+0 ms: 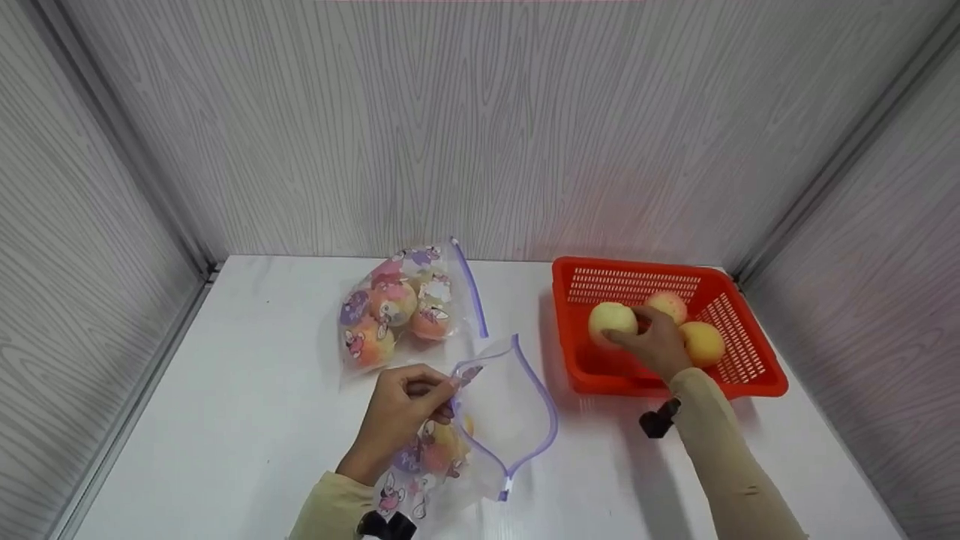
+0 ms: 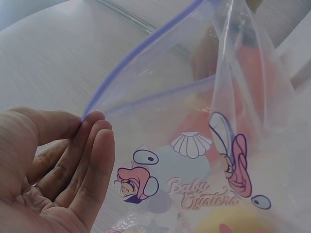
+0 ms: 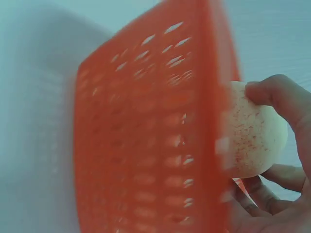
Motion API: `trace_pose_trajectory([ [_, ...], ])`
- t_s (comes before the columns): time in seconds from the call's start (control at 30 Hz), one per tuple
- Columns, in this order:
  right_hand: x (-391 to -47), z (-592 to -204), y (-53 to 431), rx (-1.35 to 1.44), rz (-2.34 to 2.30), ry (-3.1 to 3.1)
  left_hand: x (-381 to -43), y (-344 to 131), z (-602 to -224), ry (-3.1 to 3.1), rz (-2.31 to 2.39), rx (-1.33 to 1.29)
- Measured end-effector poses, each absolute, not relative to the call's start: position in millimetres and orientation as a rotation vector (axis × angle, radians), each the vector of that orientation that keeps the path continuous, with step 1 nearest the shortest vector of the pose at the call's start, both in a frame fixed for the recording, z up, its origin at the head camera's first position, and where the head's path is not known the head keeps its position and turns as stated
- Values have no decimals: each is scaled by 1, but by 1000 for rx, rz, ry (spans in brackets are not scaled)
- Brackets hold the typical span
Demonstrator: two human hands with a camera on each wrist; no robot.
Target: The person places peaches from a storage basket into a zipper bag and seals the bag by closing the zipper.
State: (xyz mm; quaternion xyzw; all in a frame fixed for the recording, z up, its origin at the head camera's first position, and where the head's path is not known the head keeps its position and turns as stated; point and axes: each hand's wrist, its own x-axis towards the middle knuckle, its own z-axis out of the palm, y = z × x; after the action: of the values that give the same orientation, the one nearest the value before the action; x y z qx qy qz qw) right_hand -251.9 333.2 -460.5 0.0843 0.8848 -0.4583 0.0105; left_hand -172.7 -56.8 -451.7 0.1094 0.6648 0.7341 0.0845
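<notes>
My left hand (image 1: 412, 401) pinches the purple zip edge of a clear printed zip bag (image 2: 160, 170) between thumb and fingers. The bag's mouth gapes toward the right, and a yellowish fruit (image 1: 445, 442) lies inside it. Over at the red basket, my right hand (image 1: 658, 341) grips a pale yellow peach (image 1: 611, 322), thumb on one side and fingers on the other. Red speckles show on this peach (image 3: 252, 133) in the right wrist view, where the basket wall partly covers it.
The red plastic basket (image 1: 667, 271) also holds a pink-speckled peach (image 1: 666, 306) and an orange-yellow fruit (image 1: 703, 343). A second zip bag (image 1: 469, 289), filled with several fruits, lies behind my left hand on the white table (image 1: 247, 360). Grey wood-grain panels (image 1: 480, 135) enclose the table.
</notes>
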Motion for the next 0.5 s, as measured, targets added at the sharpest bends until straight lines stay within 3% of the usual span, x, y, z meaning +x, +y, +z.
trace_pose_trajectory([
  [0.5,-198,-429,290,4,-2112,2395,-165,-56,-445,1995,2190,309],
])
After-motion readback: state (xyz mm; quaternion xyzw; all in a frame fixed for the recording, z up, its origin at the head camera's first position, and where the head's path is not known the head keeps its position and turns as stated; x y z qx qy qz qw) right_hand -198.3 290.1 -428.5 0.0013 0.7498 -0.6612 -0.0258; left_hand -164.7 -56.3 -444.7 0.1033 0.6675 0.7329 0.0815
